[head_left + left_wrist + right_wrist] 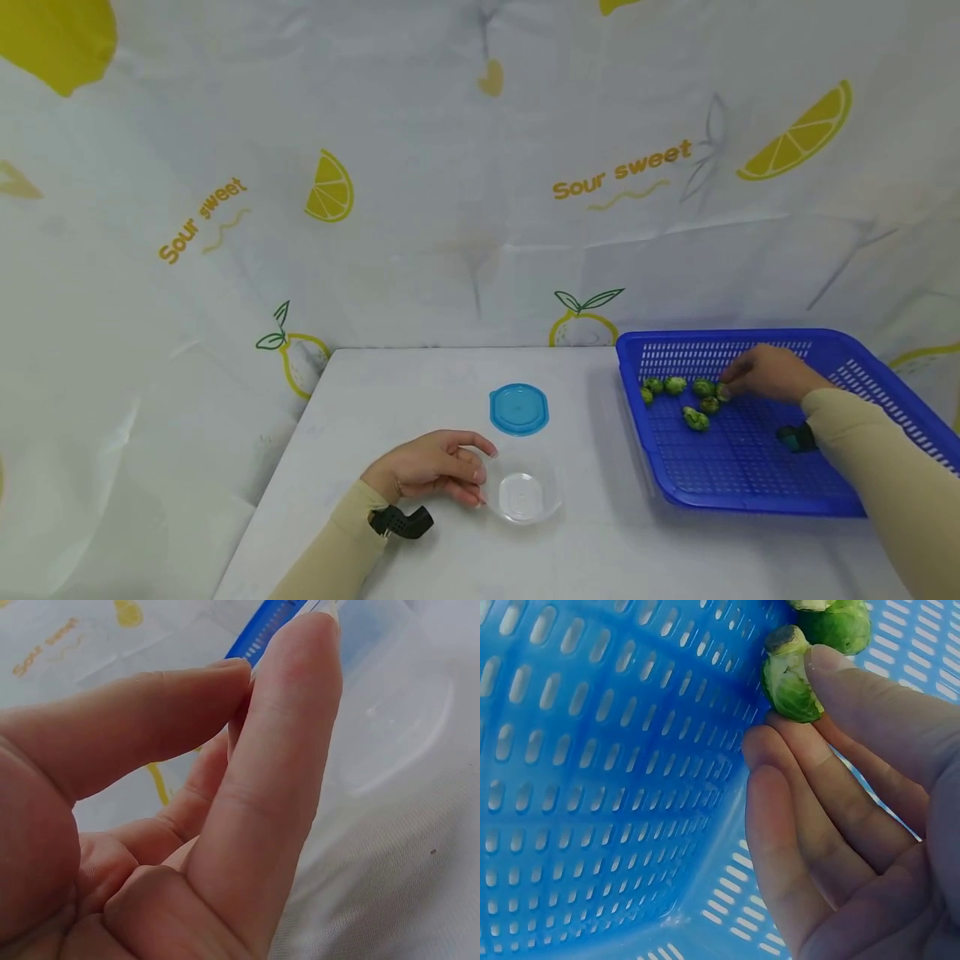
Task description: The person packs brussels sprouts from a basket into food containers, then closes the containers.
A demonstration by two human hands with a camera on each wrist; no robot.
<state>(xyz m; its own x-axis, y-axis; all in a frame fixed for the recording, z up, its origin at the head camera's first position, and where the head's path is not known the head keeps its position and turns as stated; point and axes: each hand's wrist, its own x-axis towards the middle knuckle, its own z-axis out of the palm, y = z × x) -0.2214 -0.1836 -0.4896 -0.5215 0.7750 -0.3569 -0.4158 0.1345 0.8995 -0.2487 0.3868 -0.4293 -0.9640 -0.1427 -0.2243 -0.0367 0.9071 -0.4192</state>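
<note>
The thumb and fingers of the right hand (772, 372) were pinching one Brussels sprout (791, 688), with only a narrow space between them, filled by the sprout. This sprout was inside the blue basket (738, 471), just beside several other sprouts (695, 419), which lay on the left part of the basket floor. The left hand (441, 467) had its fingers bent and touching the left edge of the clear container (522, 498); I cannot tell whether they gripped its rim. The container stood on the white table (420, 567), well apart from the basket and on its left. Just behind the container lay a blue lid (519, 408), flat. Farther away, behind the table, hung a pale cloth (450, 167) with printed lemons and the words "Sour sweet".
</note>
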